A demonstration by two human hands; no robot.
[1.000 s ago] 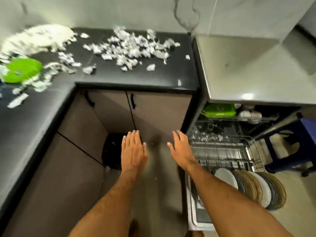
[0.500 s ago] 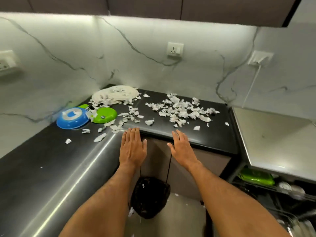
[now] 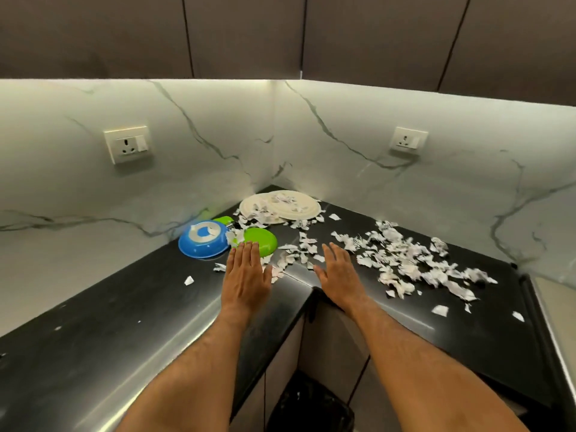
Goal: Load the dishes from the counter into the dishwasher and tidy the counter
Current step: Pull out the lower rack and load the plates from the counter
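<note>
Two overlapping cream plates [image 3: 293,204] lie in the far corner of the black counter [image 3: 124,325], with paper scraps on them. In front of them lies an overturned blue bowl [image 3: 202,244] beside a green bowl [image 3: 265,241]; a second green piece [image 3: 223,220] peeks out behind. Torn white paper scraps [image 3: 402,263] are strewn across the counter. My left hand [image 3: 247,275] hovers flat with straight fingers, its fingertips just short of the green bowl. My right hand [image 3: 339,274] is stretched out flat over the counter's inner corner, next to the scraps. Both hands hold nothing.
A black-lined waste bin [image 3: 308,406] stands on the floor below the counter corner. Marble walls with two sockets [image 3: 127,145] [image 3: 406,141] close off the back. Dark wall cupboards hang overhead. A grey surface edge [image 3: 554,310] shows at the far right.
The view has swung up from the open dishwasher and the floor to the counter corner. Both flat hands have come forward over the counter towards the bowls and scraps.
</note>
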